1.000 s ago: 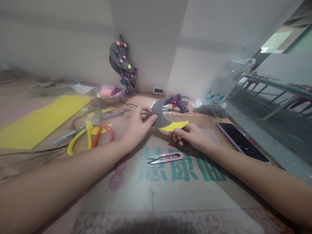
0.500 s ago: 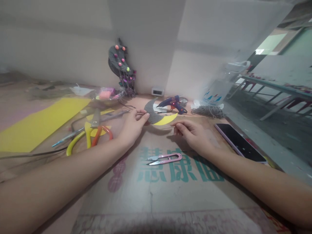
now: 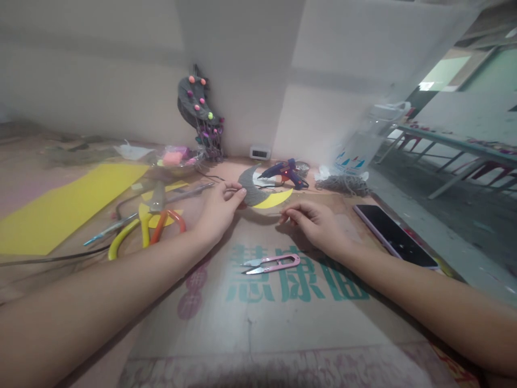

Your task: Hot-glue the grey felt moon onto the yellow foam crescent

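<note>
My left hand [image 3: 222, 210] pinches a crescent moon cutout [image 3: 249, 188] between thumb and fingers. Grey yarn covers most of the crescent, while its right tip [image 3: 277, 199] is bare yellow. Just right of and below that tip, my right hand [image 3: 309, 218] is closed in a pinch on a thin strand of yarn [image 3: 266, 214], faintly visible running toward the crescent's lower edge. Pink thread snips [image 3: 278, 263] lie on the printed board below both hands. Behind the crescent a blue glue gun [image 3: 291, 173] rests with a small red light on.
Scissors with yellow and orange handles [image 3: 130, 233], a pen [image 3: 107, 230] and a yellow sheet [image 3: 68, 207] lie at left. A decorated grey crescent [image 3: 189, 102] leans against the wall. At right are a phone [image 3: 393, 236], a yarn heap [image 3: 343, 185] and a plastic jug [image 3: 359, 143].
My right hand has shifted slightly left and down, closer below the crescent's yellow tip. My left hand keeps its pinch on the crescent. The whole view has drifted slightly.
</note>
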Available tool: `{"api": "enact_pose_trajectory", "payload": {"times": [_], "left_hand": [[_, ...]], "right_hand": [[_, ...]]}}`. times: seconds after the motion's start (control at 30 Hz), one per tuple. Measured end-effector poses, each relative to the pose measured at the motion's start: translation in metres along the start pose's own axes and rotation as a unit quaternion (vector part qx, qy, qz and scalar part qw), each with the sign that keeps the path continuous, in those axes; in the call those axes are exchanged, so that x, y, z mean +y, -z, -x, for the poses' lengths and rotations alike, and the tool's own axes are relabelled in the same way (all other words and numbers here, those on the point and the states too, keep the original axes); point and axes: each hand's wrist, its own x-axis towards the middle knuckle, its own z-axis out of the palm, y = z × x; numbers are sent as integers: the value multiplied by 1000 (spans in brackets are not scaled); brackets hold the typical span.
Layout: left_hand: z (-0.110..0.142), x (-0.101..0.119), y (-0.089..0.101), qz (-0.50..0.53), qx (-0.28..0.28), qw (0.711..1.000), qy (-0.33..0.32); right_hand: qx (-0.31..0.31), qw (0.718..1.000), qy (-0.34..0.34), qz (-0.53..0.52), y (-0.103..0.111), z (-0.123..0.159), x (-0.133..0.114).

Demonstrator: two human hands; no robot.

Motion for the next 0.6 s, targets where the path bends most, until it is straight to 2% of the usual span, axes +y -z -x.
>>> {"api": "enact_pose_trajectory", "payload": {"times": [0.1, 0.2, 0.4, 0.6], "left_hand": [[0, -2, 1, -1, -2, 1000, -5], [-1, -3, 2, -2, -7, 1000, -11], [-1, -3, 1, 1, -12, 1000, -13], [-1, -5, 2, -8, -18, 1000, -17]], "right_hand": [[-20, 999, -42, -24, -2, 1, -1], [-6, 997, -75, -26, -3, -1, -3], [38, 999, -10, -28, -4, -6, 3], [25, 1000, 11, -15, -5, -7, 8]]}}
